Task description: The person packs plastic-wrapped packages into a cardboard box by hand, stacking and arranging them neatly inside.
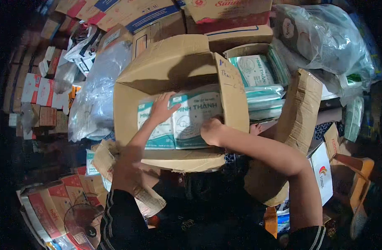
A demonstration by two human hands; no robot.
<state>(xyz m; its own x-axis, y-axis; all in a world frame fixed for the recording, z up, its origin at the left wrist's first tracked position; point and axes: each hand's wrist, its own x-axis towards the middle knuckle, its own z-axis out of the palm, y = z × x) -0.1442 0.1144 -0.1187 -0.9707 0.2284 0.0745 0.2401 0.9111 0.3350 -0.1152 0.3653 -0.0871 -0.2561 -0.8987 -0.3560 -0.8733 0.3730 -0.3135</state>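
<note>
In the head view an open cardboard box (128, 106) holds flat green-and-white plastic packets printed "Minh Thành". My left hand (161, 109) lies with fingers spread across the left packet (155, 135), near its top, reaching toward the neighbouring one. Over the lower right of the right packet (187, 121), my right hand (212, 131) is curled closed. Its fingertips are hidden, so what they grip cannot be made out. The two packets sit side by side inside the box, printed faces up.
Just right of the box, another person's hand (256, 128) shows below stacked packets (264, 93) in a second carton. Raised cardboard flaps (297, 112) stand at the right. Clear plastic bags (101, 87) bulge at the left, with more cartons (57, 204) at lower left.
</note>
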